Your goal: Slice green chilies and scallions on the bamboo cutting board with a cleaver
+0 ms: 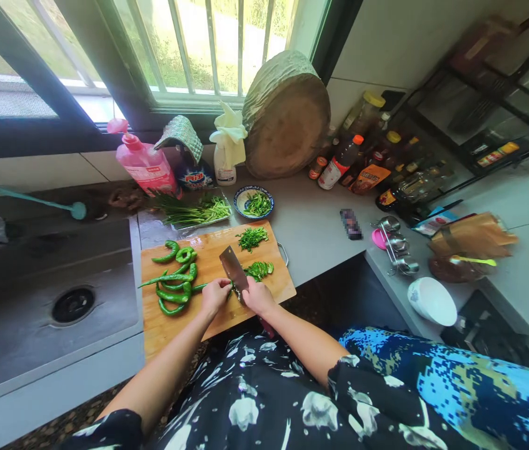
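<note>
Left hand: my left hand (pixel 215 294) rests on the cutting board (pixel 212 284), fingers curled together and pressing down on a green pepper (pixel 199 287) just beside the blade.
Right hand: my right hand (pixel 257 299) has its fingers clamped round the handle of the cleaver (pixel 233 270); the blade stands upright on the board, edge down, at the pepper.
Pepper: it lies across the near middle of the board, between my two hands.
Cut pieces: pepper slices (pixel 259 269) sit just right of the blade; chopped greens (pixel 252 237) lie further back on the board.
Whole peppers: a heap of them (pixel 175 278) covers the board's left half.
Desk: the grey desk (pixel 316 231) carries the board, a small dish of greens (pixel 254 202), a bunch of stalks (pixel 194 210) and bottles by the wall.
Room: a barred window (pixel 208 44) ahead, a round wooden block (pixel 286 115) leaning under it, a sink (pixel 49 300) to the left.
Edges: the board overhangs the desk's near edge; bare desk lies to its right, the sink rim touches its left.
</note>
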Demonstrator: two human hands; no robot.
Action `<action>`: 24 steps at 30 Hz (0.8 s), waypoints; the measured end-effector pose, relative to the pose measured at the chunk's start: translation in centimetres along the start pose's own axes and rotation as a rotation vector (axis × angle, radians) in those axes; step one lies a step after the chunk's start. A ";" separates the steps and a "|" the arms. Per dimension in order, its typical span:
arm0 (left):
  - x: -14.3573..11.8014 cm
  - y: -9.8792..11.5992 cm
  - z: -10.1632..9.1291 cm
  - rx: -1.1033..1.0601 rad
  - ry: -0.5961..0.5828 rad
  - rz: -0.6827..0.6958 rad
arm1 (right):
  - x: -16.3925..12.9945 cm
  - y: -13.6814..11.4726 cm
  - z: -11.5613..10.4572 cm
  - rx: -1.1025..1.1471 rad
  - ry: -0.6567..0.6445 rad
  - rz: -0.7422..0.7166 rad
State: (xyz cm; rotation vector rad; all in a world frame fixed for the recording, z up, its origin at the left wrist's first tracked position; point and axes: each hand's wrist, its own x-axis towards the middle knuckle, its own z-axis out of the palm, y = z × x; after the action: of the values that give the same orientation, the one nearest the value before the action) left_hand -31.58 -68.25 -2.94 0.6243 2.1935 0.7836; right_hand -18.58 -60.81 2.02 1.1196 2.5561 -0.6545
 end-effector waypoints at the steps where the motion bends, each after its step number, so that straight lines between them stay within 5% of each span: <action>1: 0.1 -0.1 0.0 -0.005 -0.001 0.004 | 0.2 -0.3 0.1 0.001 0.007 0.004; 5: 0.3 -1.0 0.4 -0.133 -0.020 -0.012 | 0.3 -1.0 0.0 -0.033 0.020 0.013; 13: 0.0 -1.2 1.4 -0.822 -0.122 -0.012 | -0.5 0.6 -1.6 -0.084 0.025 0.046; 24: 0.6 -1.4 0.9 -0.589 -0.123 -0.121 | -1.4 -0.3 -1.2 -0.173 0.034 -0.027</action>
State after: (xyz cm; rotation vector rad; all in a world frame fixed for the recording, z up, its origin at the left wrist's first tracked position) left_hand -31.52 -68.56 -4.71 0.2311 1.7433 1.2196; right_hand -17.94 -61.30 3.75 1.0493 2.6027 -0.4135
